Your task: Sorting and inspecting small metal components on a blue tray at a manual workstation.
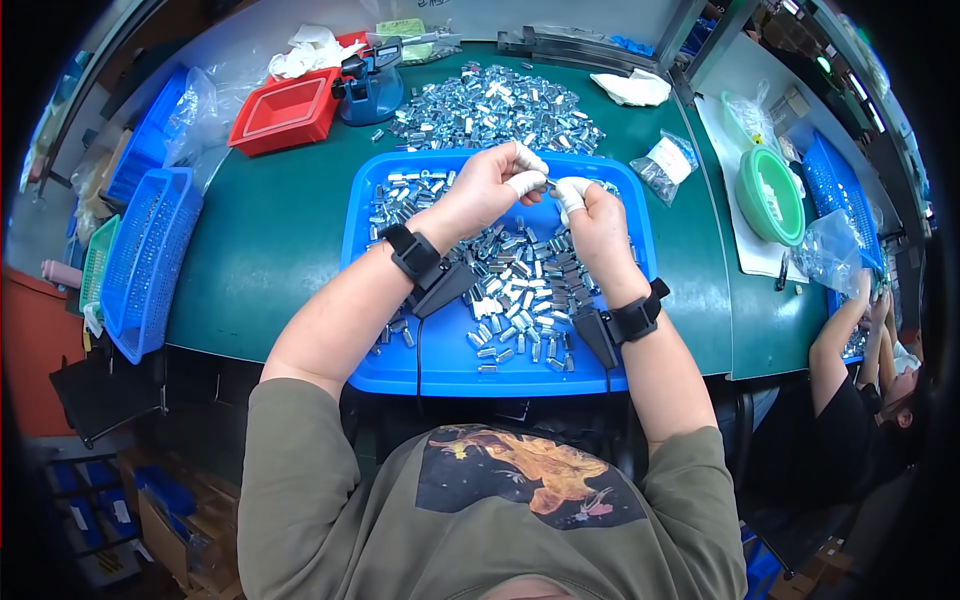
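Over the far part of a blue tray (395, 375), my left hand (500, 180) and my right hand (598, 222) meet with fingertips pinched together. White finger covers wrap some of the fingers on both. Between the fingertips is a small metal part (550, 184), mostly hidden by them. Many short, shiny metal pieces (525, 295) lie loose in the tray below my hands. A larger heap of similar metal pieces (490, 105) rests on the green table (260, 240) beyond the tray.
Red bins (290, 110) and a blue gauge stand (372, 90) are at the far left, with blue baskets (150, 265) along the left edge. A plastic bag of parts (664, 165) and a green bowl (770, 195) lie to the right. A co-worker (835, 420) sits at the far right.
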Action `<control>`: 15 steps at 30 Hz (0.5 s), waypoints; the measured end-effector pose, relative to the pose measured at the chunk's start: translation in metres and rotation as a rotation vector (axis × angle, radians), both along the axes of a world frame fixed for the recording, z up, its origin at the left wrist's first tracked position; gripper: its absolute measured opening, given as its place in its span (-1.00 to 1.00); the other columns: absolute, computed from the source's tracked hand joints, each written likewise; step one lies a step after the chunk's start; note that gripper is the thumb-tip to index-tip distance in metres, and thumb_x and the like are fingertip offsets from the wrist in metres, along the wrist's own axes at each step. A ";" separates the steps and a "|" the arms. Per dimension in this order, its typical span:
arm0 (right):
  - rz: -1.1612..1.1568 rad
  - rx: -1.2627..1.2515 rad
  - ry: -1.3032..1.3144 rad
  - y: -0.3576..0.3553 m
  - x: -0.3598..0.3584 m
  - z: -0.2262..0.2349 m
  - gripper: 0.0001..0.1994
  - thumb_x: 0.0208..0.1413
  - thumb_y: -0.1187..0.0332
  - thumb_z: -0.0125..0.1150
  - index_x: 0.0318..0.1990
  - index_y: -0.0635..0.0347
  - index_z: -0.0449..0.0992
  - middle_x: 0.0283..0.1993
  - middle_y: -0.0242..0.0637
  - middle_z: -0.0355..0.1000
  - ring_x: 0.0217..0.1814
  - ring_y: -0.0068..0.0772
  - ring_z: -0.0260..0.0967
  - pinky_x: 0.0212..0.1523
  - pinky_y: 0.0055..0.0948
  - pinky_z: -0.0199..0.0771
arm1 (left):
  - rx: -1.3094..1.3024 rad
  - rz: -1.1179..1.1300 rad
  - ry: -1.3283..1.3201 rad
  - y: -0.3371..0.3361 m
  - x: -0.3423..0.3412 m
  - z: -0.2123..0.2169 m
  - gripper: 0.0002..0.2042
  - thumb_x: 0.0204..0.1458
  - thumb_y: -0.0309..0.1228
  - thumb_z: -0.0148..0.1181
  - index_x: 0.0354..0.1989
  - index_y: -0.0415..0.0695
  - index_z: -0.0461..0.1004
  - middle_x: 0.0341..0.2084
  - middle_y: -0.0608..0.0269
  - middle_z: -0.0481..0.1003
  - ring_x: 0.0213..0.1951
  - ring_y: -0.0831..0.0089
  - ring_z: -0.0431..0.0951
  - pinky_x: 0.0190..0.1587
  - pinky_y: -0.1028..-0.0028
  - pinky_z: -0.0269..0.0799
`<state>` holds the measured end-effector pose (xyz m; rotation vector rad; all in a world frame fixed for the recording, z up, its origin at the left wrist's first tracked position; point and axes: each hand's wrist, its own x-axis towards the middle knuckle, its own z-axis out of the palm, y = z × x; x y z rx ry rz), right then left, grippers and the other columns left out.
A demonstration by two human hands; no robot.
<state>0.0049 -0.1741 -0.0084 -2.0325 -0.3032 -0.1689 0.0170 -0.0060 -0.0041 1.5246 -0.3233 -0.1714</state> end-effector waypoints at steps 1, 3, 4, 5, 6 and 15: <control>-0.004 0.022 0.002 -0.001 0.000 -0.002 -0.84 0.06 0.38 0.04 -0.33 0.26 0.50 -0.58 -0.26 0.40 -0.59 -0.48 0.31 -0.55 -0.47 0.29 | -0.010 0.022 -0.016 -0.003 -0.002 0.000 -0.90 0.05 -0.48 0.04 -0.27 -0.21 0.38 -0.44 0.26 0.45 -0.42 0.58 0.46 -0.32 0.59 0.41; -0.012 0.044 0.002 -0.001 0.001 -0.004 -0.84 0.06 0.38 0.03 -0.33 0.26 0.50 -0.58 -0.28 0.40 -0.59 -0.49 0.31 -0.56 -0.48 0.28 | -0.020 0.041 -0.034 -0.006 -0.003 0.001 -0.90 0.05 -0.49 0.05 -0.29 -0.22 0.38 -0.45 0.25 0.46 -0.43 0.59 0.47 -0.33 0.59 0.41; -0.015 0.061 0.017 -0.001 0.001 -0.005 -0.84 0.06 0.37 0.03 -0.34 0.26 0.50 -0.58 -0.29 0.40 -0.60 -0.50 0.30 -0.56 -0.48 0.28 | -0.040 0.042 -0.032 -0.007 -0.002 0.001 -0.90 0.05 -0.49 0.05 -0.29 -0.22 0.38 -0.45 0.26 0.46 -0.43 0.59 0.46 -0.33 0.59 0.41; -0.015 0.079 0.031 0.001 0.000 -0.005 -0.84 0.06 0.37 0.03 -0.34 0.26 0.50 -0.59 -0.31 0.39 -0.60 -0.51 0.30 -0.56 -0.48 0.28 | -0.059 0.047 -0.029 -0.006 -0.002 0.001 -0.91 0.05 -0.49 0.05 -0.30 -0.22 0.39 -0.45 0.27 0.46 -0.43 0.59 0.46 -0.33 0.59 0.41; -0.015 0.096 0.046 0.002 -0.001 -0.004 -0.84 0.06 0.37 0.03 -0.34 0.25 0.50 -0.59 -0.32 0.39 -0.60 -0.52 0.29 -0.57 -0.48 0.28 | -0.078 0.052 -0.027 -0.006 -0.002 0.001 -0.91 0.05 -0.48 0.05 -0.30 -0.22 0.39 -0.44 0.27 0.46 -0.43 0.60 0.46 -0.34 0.58 0.41; -0.055 0.119 0.072 -0.006 0.006 0.008 -0.82 0.12 0.38 0.00 -0.24 0.29 0.47 -0.51 -0.47 0.33 -0.54 -0.72 0.15 -0.55 -0.64 0.16 | 0.294 0.451 -0.468 0.035 0.039 0.008 -0.83 0.01 -0.45 0.08 -0.22 -0.17 0.40 -0.39 0.21 0.47 -0.38 0.40 0.48 -0.28 0.46 0.39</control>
